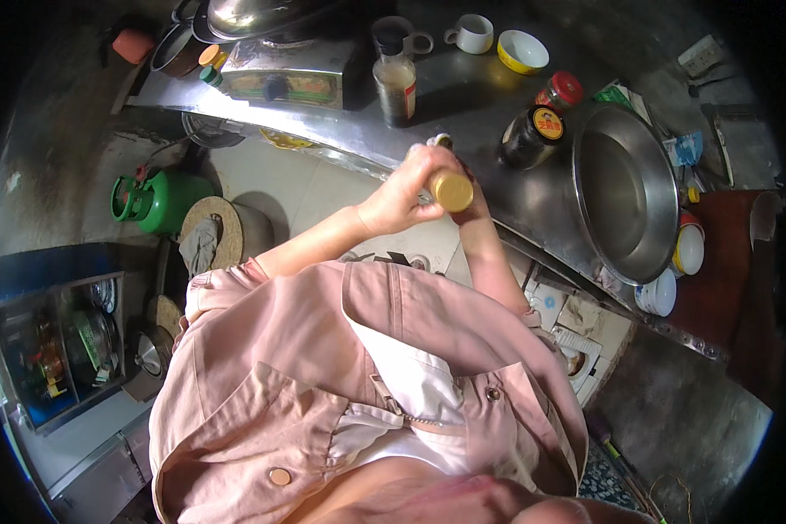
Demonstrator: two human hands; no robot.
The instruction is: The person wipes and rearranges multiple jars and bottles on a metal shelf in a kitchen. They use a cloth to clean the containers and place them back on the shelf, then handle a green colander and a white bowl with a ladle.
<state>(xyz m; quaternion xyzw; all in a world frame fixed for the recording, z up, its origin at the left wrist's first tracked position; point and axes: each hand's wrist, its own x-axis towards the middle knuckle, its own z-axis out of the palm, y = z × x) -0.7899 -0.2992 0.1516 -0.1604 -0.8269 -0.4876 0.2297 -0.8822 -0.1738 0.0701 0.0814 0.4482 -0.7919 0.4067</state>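
My left hand (402, 194) is closed around a small container with a gold lid (453, 191), just off the counter's front edge. The lid faces up toward me, while the body is mostly covered by my fingers. Close behind it is my right hand (478, 206), its fingers hidden by the lid and the left hand. A small whitish piece (441, 141) shows just beyond my left knuckles; its kind is unclear. Nearest on the steel counter (485, 105) are a dark jar with a yellow-and-red lid (533, 140) and a bottle with a dark cap (395, 87).
A wide steel basin (629, 188) stands at the right. Farther back are a white mug (473, 35), a yellow bowl (523, 52) and a red-lidded jar (561, 89). A stove (279, 70) is at the back left. On the left floor stands a green gas cylinder (162, 199).
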